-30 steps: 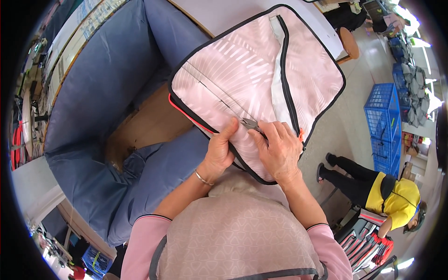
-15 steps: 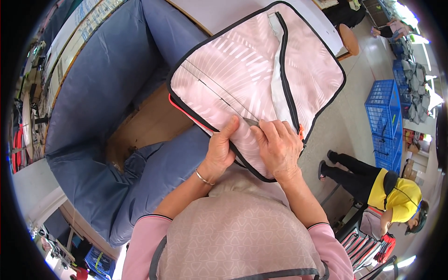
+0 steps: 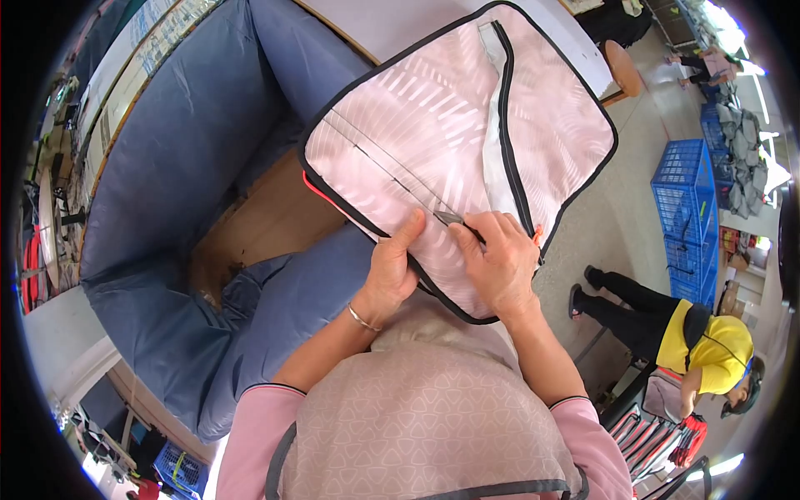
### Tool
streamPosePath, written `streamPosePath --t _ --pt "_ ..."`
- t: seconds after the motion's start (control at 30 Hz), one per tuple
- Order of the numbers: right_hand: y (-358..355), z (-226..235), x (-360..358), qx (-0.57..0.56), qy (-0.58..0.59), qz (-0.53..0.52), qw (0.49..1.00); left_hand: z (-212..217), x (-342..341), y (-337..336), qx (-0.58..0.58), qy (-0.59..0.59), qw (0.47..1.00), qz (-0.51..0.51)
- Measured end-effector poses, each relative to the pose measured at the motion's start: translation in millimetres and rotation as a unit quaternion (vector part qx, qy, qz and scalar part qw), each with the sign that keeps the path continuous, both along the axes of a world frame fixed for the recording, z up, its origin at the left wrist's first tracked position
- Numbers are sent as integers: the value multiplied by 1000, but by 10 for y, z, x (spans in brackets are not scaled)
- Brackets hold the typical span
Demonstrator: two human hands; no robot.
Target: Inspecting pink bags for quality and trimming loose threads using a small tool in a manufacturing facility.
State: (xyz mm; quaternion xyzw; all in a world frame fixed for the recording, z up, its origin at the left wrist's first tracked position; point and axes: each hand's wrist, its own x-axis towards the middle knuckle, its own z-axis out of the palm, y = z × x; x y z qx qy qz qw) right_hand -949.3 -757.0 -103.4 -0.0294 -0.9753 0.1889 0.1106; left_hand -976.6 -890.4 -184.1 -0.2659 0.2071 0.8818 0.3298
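Note:
A pink patterned fabric panel (image 3: 400, 108) with black edge binding spreads out in front of me, a curved black zipper (image 3: 505, 108) along its right part. My left hand (image 3: 394, 265) grips the panel's near left edge, thumb on top and fingers underneath. My right hand (image 3: 502, 260) is closed around small dark thread snips (image 3: 448, 217). Their pointed tip touches or nearly touches a thin dark seam line (image 3: 392, 177) that runs slantwise across the panel. An orange zipper pull (image 3: 537, 234) shows beside my right fingers.
At left stands a blue padded fabric-lined bin (image 3: 183, 125) with a brown bottom. A pale table (image 3: 558, 25) lies under the panel's far side, with a wooden stool (image 3: 621, 71) beyond. Blue crates (image 3: 685, 217) and a person in yellow (image 3: 708, 346) are at right.
My right hand has drawn back slightly and its fingers have curled, so more of the snips shows. The left hand and panel stay almost in place.

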Motion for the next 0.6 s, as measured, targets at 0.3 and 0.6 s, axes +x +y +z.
streamPosePath --t 0.3,0.6 --pt "366 -722 119 -435 -144 -167 873 -95 -293 -147 7 -39 999 3" --pt "-107 -217 -88 -286 -18 -95 953 -86 -78 -53 105 -10 994 -11"
